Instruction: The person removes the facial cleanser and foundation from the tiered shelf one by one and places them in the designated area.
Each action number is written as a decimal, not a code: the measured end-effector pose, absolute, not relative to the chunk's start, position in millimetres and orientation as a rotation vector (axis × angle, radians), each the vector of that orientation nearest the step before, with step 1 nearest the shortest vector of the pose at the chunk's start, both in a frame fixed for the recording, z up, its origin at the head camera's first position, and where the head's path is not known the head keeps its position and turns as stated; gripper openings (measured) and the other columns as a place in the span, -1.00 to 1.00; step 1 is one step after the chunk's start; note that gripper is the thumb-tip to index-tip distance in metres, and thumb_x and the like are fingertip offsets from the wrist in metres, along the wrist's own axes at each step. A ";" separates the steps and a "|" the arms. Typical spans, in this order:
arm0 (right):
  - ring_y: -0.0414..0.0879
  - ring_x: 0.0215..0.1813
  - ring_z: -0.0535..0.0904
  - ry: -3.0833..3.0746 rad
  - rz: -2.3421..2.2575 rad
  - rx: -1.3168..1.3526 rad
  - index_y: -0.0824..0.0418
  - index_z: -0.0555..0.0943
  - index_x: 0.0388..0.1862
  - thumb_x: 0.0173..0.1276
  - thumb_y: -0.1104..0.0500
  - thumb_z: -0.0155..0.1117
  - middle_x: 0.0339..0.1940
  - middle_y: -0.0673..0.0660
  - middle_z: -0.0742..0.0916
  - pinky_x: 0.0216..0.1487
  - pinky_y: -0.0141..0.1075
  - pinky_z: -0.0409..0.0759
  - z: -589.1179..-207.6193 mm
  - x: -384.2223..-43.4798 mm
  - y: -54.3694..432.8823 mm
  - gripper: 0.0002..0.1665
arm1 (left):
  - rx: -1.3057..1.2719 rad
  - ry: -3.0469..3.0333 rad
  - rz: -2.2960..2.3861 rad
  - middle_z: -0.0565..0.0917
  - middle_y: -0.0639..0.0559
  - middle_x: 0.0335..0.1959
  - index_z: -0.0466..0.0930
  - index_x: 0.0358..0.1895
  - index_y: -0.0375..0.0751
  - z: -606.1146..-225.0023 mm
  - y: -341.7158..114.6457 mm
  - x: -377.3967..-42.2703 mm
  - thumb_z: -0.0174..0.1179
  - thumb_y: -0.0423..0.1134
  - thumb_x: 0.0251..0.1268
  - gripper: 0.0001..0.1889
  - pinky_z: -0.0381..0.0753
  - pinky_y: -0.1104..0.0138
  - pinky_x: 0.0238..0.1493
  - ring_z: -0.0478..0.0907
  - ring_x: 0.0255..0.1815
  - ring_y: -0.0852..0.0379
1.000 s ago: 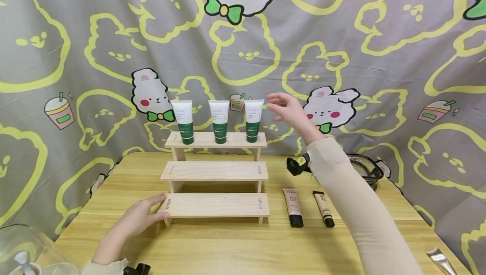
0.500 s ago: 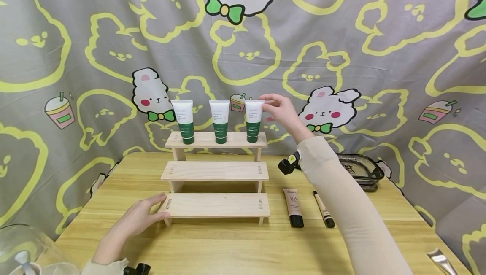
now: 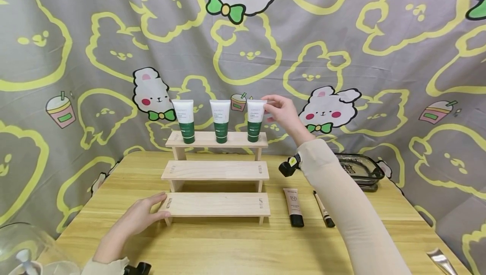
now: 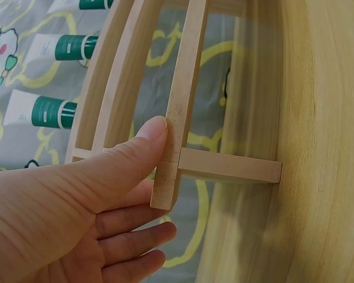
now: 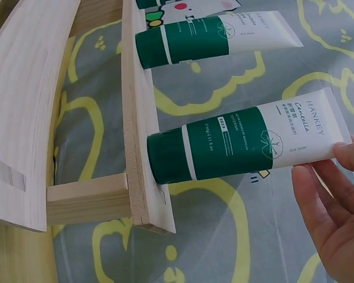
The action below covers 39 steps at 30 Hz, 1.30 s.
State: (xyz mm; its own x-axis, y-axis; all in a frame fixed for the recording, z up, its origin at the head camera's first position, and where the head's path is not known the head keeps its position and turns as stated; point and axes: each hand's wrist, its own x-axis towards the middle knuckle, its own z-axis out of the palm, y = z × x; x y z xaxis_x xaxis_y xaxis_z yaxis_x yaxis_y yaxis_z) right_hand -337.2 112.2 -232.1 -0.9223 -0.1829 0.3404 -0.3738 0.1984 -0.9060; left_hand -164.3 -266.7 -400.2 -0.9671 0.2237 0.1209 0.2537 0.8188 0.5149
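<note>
In the head view, three white-and-green squeeze tubes stand cap-down on the top step of a wooden three-step display rack (image 3: 214, 170): a left tube (image 3: 186, 121), a middle tube (image 3: 220, 121) and a right tube (image 3: 255, 121). My right hand (image 3: 282, 110) pinches the right tube by its flat white top end; the right wrist view shows thumb and fingertip at that end, the tube's green cap (image 5: 168, 158) at the step. My left hand (image 3: 138, 216) holds the left end of the lowest step, its thumb on the front edge (image 4: 176, 118) in the left wrist view.
Right of the rack lie a pinkish BB cream tube (image 3: 293, 207) and a slim beige tube (image 3: 324, 209), partly behind the right sleeve. A dark glass dish (image 3: 360, 169) sits farther back. A clear domed container (image 3: 30, 249) is front left, a shiny metal piece (image 3: 440, 260) front right.
My right hand has come left to the right tube and taken its top end. That tube has shifted very slightly right on the step. The left hand stays put.
</note>
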 end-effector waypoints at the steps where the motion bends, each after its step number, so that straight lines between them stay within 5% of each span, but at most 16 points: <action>1: 0.07 -0.12 0.57 -2.301 1.812 0.545 0.30 0.53 0.06 0.36 0.28 0.12 -0.10 0.26 0.63 -0.32 -0.26 0.64 -232.3 -336.9 112.2 -0.70 | -0.388 -2.944 -0.845 0.40 -0.38 0.17 0.39 0.16 -0.50 -400.2 -266.6 -164.2 0.27 0.01 0.09 -0.30 0.32 -0.13 0.12 0.33 0.16 -0.34; 11: 0.06 -0.20 0.59 -2.254 1.739 0.531 0.34 0.55 -0.02 0.34 0.30 0.14 -0.16 0.25 0.67 -0.23 -0.10 0.64 -234.7 -332.6 113.3 -0.75 | -0.389 -2.942 -0.840 0.40 -0.38 0.17 0.39 0.16 -0.50 -399.9 -266.9 -164.3 0.27 0.00 0.10 -0.31 0.31 -0.13 0.12 0.33 0.16 -0.34; 26: -0.09 -0.30 0.63 -2.122 1.893 0.439 0.36 0.55 -0.03 0.31 0.34 0.15 -0.20 0.22 0.67 -0.31 -0.33 0.65 -234.7 -310.9 136.5 -0.74 | -0.391 -2.945 -0.841 0.39 -0.39 0.17 0.38 0.16 -0.51 -398.6 -265.7 -164.0 0.27 -0.01 0.10 -0.31 0.31 -0.13 0.12 0.33 0.15 -0.34; 39: -0.10 -0.31 0.63 -2.181 2.037 0.471 0.42 0.46 0.05 0.33 0.32 0.14 -0.27 0.13 0.64 -0.17 -0.26 0.63 -258.7 -274.3 181.9 -0.67 | -0.386 -2.941 -0.835 0.40 -0.38 0.17 0.39 0.16 -0.51 -399.9 -265.9 -164.8 0.26 0.02 0.09 -0.29 0.31 -0.13 0.13 0.33 0.15 -0.34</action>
State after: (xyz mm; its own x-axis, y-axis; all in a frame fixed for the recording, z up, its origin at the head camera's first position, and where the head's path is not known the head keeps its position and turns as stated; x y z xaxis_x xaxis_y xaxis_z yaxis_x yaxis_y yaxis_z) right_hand -274.3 181.9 -258.7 -0.9443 -0.1429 0.2964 -0.3055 0.0458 -0.9511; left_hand -164.8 -265.9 -399.9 -0.9668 0.2230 0.1250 0.2554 0.8220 0.5090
